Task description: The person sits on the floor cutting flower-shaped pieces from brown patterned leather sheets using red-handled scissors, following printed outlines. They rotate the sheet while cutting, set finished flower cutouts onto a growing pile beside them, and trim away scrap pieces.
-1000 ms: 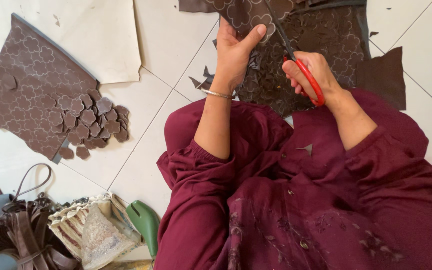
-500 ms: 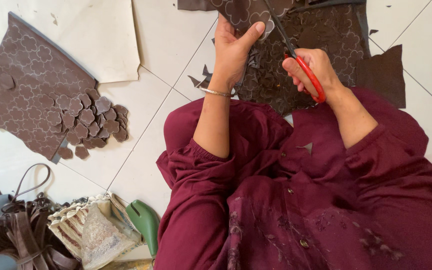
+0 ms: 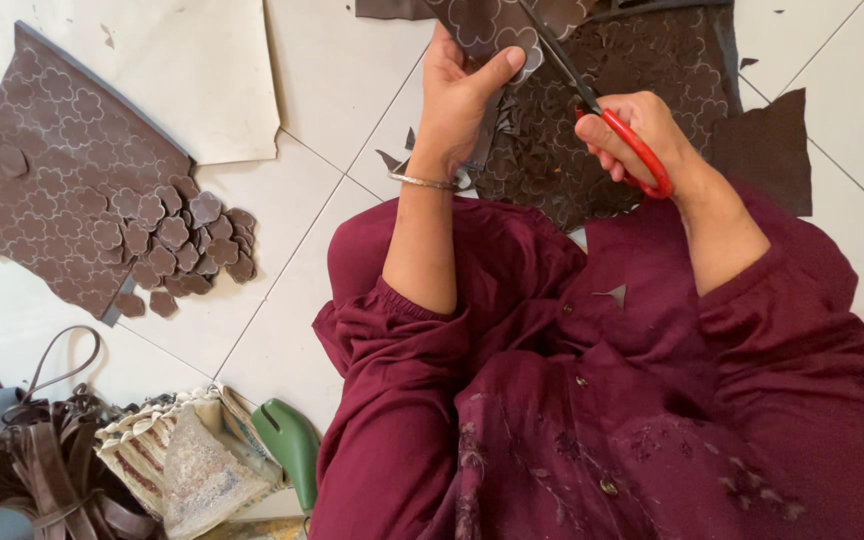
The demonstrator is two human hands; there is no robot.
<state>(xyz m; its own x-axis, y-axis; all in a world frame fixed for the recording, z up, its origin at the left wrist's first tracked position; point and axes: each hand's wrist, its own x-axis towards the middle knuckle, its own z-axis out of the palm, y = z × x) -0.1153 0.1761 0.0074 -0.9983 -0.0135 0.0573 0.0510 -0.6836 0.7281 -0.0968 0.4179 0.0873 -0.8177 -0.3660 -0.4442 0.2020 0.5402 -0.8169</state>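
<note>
Left hand (image 3: 457,95) pinches the brown flower-stamped leather sheet (image 3: 492,25) at the white tiled floor's (image 3: 342,70) far edge; right hand (image 3: 637,135) grips red-handled scissors (image 3: 602,110), blades parted. Best follow the scalloped outline, turning leather steadily.

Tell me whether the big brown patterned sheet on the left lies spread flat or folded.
Spread flat. The brown patterned sheet lies open on the tiled floor, its flower pattern showing, with cut flower pieces heaped on its right corner.

Red-handled scissors (image 3: 624,140), brown flower-patterned sheet (image 3: 492,25), maroon sleeves (image 3: 392,340).
</note>
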